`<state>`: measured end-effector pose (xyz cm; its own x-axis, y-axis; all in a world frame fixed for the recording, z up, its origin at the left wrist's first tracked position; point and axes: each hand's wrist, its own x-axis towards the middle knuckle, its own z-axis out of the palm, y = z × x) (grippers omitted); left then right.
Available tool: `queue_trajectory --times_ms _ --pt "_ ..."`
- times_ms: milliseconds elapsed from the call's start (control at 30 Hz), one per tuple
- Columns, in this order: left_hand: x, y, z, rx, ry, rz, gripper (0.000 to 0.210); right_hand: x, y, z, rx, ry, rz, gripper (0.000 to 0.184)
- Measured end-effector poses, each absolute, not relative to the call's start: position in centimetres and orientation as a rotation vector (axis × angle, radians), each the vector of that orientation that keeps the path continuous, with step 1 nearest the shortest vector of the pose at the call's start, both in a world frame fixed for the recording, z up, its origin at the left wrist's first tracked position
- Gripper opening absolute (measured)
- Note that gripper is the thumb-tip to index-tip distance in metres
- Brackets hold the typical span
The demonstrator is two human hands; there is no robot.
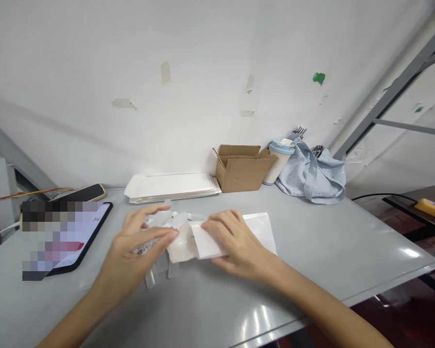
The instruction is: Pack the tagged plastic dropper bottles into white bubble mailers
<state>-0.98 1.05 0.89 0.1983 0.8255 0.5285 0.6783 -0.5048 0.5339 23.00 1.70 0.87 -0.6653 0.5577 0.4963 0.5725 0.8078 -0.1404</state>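
My right hand [239, 241] grips a white padded-looking envelope [261, 226] just above the table, with the fingers on top and the thumb beneath. At its left end, an opened flap [183, 244] is pinched between my left hand's [130, 246] thumb and forefinger, while the other fingers stay raised. The mouth of the envelope lies between my two hands; its inside is not clearly visible. Behind and below my left hand is a loose heap of small clear plastic pieces [161, 263], partly hidden by the fingers.
Along the wall lie a stack of white envelopes [174, 184], an open cardboard box [244, 174], a cup with a blue lid [278, 162] and a light blue cloth bag [313, 174]. A phone [90, 241] lies at the left, near a second dark phone [94, 192] and cables. The grey table [333, 251] ends at the right.
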Motion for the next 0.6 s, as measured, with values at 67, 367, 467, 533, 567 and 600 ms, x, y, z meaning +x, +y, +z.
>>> queue_trajectory --times_ms 67,367,467,533,567,600 --pt "-2.2 1.7 1.4 2.212 1.587 1.199 0.026 23.6 2.4 0.9 -0.895 -2.405 -0.039 0.042" --pt "-2.7 2.6 -0.4 2.195 1.711 0.587 0.038 24.4 3.9 0.6 -1.029 -2.338 -0.074 0.045" --pt "-2.5 2.5 -0.1 2.189 1.670 0.594 0.038 24.3 3.8 0.5 -1.036 -2.346 -0.080 0.045" --pt "-2.7 2.5 0.3 2.148 1.678 0.665 0.038 24.3 3.8 0.4 -1.035 -2.352 -0.079 0.046" --pt "-3.0 2.5 0.5 2.115 1.700 0.717 0.038 24.3 3.8 0.4 -1.035 -2.356 -0.079 0.046" --pt "-3.2 2.5 0.7 2.078 1.729 0.777 0.037 24.3 3.8 0.3 -1.036 -2.360 -0.078 0.046"
